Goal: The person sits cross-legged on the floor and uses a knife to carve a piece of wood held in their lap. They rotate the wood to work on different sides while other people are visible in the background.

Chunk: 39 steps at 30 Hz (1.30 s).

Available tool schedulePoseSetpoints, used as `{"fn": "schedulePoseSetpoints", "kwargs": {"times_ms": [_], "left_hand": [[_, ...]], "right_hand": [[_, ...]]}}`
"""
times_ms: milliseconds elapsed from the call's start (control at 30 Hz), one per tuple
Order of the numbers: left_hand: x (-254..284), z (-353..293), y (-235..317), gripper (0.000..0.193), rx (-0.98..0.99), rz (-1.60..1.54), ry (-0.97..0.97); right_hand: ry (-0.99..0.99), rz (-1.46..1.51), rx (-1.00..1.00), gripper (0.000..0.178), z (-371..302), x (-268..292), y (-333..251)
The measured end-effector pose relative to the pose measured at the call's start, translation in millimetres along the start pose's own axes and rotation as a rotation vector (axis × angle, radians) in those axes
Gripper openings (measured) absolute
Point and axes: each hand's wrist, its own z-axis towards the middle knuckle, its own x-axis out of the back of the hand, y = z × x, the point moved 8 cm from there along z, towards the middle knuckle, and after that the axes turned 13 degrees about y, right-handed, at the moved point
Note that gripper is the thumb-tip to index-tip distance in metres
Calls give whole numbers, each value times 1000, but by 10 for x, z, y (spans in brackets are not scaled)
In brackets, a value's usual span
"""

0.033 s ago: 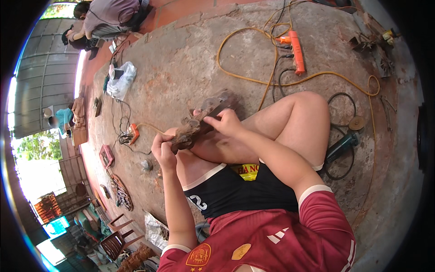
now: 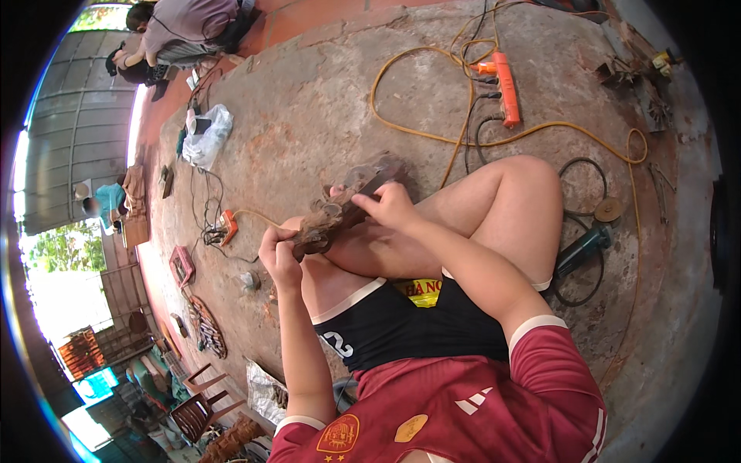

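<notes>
You are sitting on the concrete floor [image 2: 324, 100] with a rough brown piece of carved wood [image 2: 347, 204] propped across your bare knees, and you are holding it at both ends. Your left hand [image 2: 279, 258] is wrapping its grip tight around the lower, nearer end of the wood. Your right hand [image 2: 392, 207] is resting on the upper part, its fingers [image 2: 369, 202] curled and pinched together against the surface; whether they are clamping a small tool or only pressing the wood itself, I cannot tell.

This looks like the close hand-working step: you are steadying the piece with one hand while the other is picking or smoothing at a detail. The next move likely calls for keeping the left grip firm so the wood is not rolling off your knee, and for shifting the right fingertips along the surface in small steps.

An orange power strip [image 2: 507, 86] with its yellow cable [image 2: 432, 135] is lying well apart ahead of you, and an angle grinder [image 2: 583, 247] is lying just beside your right thigh, untouched. Another person [image 2: 181, 31] is crouching far off at the floor's edge.
</notes>
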Motion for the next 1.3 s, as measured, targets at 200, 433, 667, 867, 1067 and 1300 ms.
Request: {"fn": "schedulePoseSetpoints", "kwargs": {"times_ms": [200, 433, 667, 867, 1067, 1300], "left_hand": [[31, 43, -99, 14, -116, 27, 5], [-86, 78, -8, 13, -99, 89, 8], [-278, 298, 256, 19, -213, 204, 19], [-436, 469, 310, 22, -141, 204, 15], [-473, 497, 331, 23, -184, 227, 64], [-354, 428, 285, 22, -123, 218, 94]], "right_hand": [[-22, 216, -42, 33, -52, 71, -155], [130, 68, 53, 39, 135, 295, -39], [94, 193, -13, 44, 135, 107, 100], [178, 325, -102, 37, 266, 129, 226], [82, 382, 10, 35, 164, 8, 97], [136, 393, -64, 35, 238, 81, 145]]}}
